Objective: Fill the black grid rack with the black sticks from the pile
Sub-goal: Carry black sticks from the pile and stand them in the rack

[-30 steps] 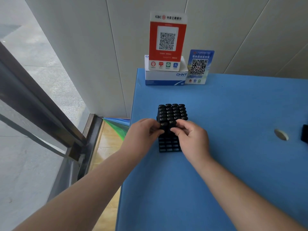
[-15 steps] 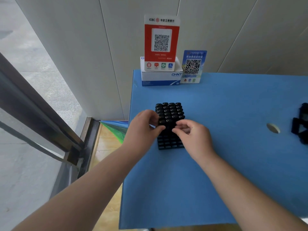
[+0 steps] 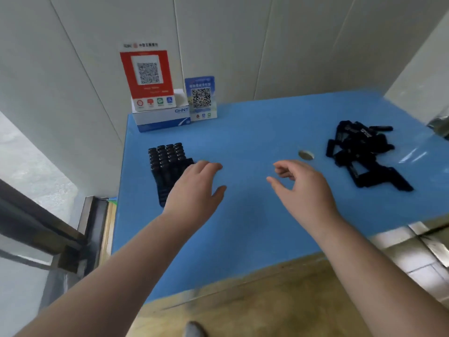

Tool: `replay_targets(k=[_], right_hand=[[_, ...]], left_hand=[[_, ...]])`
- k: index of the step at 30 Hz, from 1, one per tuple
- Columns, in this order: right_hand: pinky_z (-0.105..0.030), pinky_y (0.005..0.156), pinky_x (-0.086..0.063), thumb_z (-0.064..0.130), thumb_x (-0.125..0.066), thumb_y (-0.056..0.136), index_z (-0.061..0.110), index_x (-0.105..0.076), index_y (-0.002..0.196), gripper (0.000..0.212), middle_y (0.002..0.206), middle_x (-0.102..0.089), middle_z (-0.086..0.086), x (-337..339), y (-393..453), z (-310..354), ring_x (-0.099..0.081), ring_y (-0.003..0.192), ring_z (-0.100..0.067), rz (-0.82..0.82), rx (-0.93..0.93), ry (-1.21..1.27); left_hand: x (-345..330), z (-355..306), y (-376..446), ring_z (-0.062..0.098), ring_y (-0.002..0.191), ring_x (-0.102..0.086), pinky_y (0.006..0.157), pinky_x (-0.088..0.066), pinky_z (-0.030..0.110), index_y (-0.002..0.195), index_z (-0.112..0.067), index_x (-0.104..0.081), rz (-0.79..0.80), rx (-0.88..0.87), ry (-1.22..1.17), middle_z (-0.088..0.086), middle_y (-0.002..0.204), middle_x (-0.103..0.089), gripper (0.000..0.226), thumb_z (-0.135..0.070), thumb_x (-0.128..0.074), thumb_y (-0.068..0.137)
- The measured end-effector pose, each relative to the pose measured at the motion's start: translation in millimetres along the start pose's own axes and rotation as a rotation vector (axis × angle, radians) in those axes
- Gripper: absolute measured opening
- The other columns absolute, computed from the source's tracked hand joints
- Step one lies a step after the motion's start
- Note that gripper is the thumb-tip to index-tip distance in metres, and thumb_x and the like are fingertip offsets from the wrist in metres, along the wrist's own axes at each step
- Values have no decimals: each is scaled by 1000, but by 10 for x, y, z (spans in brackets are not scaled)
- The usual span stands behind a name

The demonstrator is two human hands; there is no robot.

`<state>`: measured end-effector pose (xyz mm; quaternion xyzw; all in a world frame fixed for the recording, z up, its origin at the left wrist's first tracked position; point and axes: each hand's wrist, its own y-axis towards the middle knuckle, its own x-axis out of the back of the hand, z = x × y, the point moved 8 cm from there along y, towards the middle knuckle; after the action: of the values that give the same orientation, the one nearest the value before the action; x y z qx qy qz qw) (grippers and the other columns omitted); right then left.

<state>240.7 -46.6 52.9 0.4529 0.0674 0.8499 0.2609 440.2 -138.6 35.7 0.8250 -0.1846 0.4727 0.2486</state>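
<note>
Head view: the black grid rack (image 3: 167,171) sits at the left of the blue table (image 3: 255,227), its far rows packed with upright black sticks (image 3: 166,154), the near part hidden behind the left hand (image 3: 196,190). That hand hangs over the rack's near right corner, fingers straight and loosely together, thumb spread out to the right, holding nothing. The right hand (image 3: 301,188) is in the middle of the table, well apart from the rack, fingers loosely curled and thumb out to the left, empty as well. Far right lies the pile of black sticks (image 3: 364,154), a loose jumble, with a small round disc (image 3: 306,155) just to its left. At the far left edge, a white and blue box (image 3: 161,117) carries a red QR sign (image 3: 147,76), and a blue QR card (image 3: 201,98) stands just beside it against the wall.
</note>
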Motion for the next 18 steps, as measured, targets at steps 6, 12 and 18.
replay_targets(k=[6,12,18], right_hand=[[-27,89,-46,31,-70,91,17,-65,121,34,114,-63,7,1001,-549,-815,-59,107,-12,-22,-109,-226],[-29,95,-46,31,-70,91,14,-63,128,42,125,-63,2,1677,-967,-1439,-59,116,-17,-23,-180,-335],[-34,91,-50,29,-72,89,13,-65,124,39,119,-65,1,2023,-1181,-1966,-62,111,-19,-59,-266,-323]], left_hand=[[-564,-1011,-82,19,135,-38,109,-34,32,146,-25,-38,151,-97,91,-5,145,-43,54,-38,-55,97],[-911,-1922,-144,18,138,-35,109,-35,33,148,-24,-37,146,-183,74,-5,146,-41,54,-42,-50,98],[-1304,-2595,-98,18,137,-36,110,-33,31,148,-22,-37,197,-269,68,-4,146,-42,55,-42,-49,98]])
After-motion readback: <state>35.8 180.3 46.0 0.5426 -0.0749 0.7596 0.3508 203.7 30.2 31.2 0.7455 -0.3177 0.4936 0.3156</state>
